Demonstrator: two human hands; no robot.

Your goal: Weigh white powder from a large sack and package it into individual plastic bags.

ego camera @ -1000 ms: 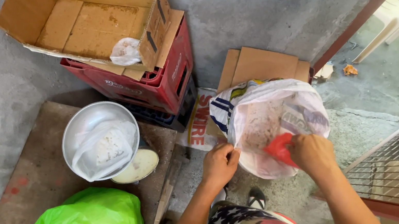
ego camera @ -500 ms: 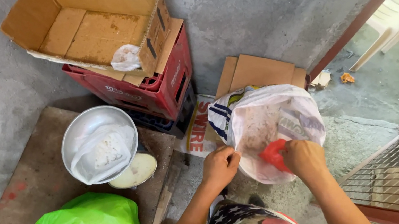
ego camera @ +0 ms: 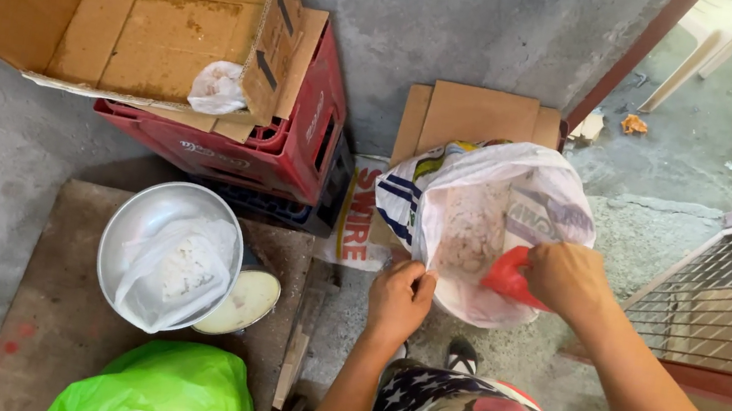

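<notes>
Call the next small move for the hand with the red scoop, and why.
Probably dip the red scoop deeper into the white sack: the right hand holds it just inside the mouth, above the pale grains at the bottom, while the left hand pinches the near rim open.

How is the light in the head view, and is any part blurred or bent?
Head view: daylight falls brightest on the white sack and the concrete at upper right; the metal bowl shows soft glare; both hands look sharp; straight edges bow slightly toward the corners.
</notes>
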